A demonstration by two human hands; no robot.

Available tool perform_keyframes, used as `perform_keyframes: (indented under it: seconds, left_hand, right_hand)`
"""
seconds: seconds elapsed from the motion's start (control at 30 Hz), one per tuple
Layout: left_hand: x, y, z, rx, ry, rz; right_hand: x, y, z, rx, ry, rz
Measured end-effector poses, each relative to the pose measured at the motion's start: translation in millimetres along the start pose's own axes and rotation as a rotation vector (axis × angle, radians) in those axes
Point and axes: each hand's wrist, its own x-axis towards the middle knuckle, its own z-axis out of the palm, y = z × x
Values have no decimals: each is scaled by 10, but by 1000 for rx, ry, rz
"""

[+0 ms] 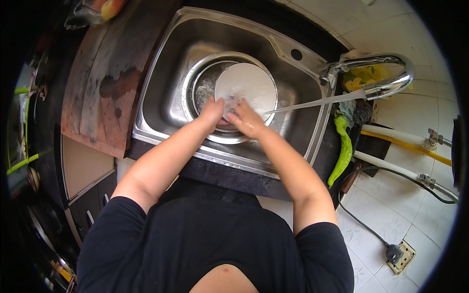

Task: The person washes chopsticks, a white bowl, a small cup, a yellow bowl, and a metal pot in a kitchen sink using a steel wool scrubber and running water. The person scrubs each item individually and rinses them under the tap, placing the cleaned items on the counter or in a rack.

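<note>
A white round plate (249,83) is tilted over a round metal basin (187,90) inside the steel sink (168,63). My left hand (213,110) is closed on the plate's near left edge. Against the plate's near part lies my right hand (247,119), its fingers stretched out and slightly smeared by splashing water. From the chrome faucet (391,88) on the right, a water stream (317,101) runs toward the plate beside my right hand. Water stands in the basin, and whatever lies under the plate is hidden.
A worn wooden board (102,93) lies left of the sink. On the right counter edge are a long green pepper (343,151) and a dark mesh scrubber (362,113). A black cord runs to a plug (394,254) below. A clear bag (85,14) sits at the top left.
</note>
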Motion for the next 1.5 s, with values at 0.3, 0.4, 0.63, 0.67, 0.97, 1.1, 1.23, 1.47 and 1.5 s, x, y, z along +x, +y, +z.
perform_keyframes:
  seconds: [0.3,0.4,0.63,0.67,0.97,1.1,1.23,1.47,1.5]
  left_hand:
    - [198,48,-127,294,33,114]
    - [-88,-145,82,68,-74,-144]
    - [-105,373,-103,271,-241,-314]
    - [-147,466,-95,328,-248,-301]
    - [-723,317,634,1133,60,1107]
    - [-708,628,886,1185,-189,1356]
    - [-46,945,984,789,-296,653]
    - [116,576,463,-235,-512,-68]
    - [104,539,416,-298,-506,-30]
  right_hand:
    - [-257,352,-474,-664,-54,-39]
    - [-271,449,-58,-351,-12,-56]
    - [-376,121,-238,-412,130,-226]
    - [-405,116,-223,-345,154,-242]
    - [-487,-328,-412,1100,521,166]
    - [-727,-457,-661,1608,630,206]
    - [-961,-467,-748,1538,638,243]
    - [-1023,-47,-827,1909,558,83]
    - [-1013,19,-810,1981,534,98]
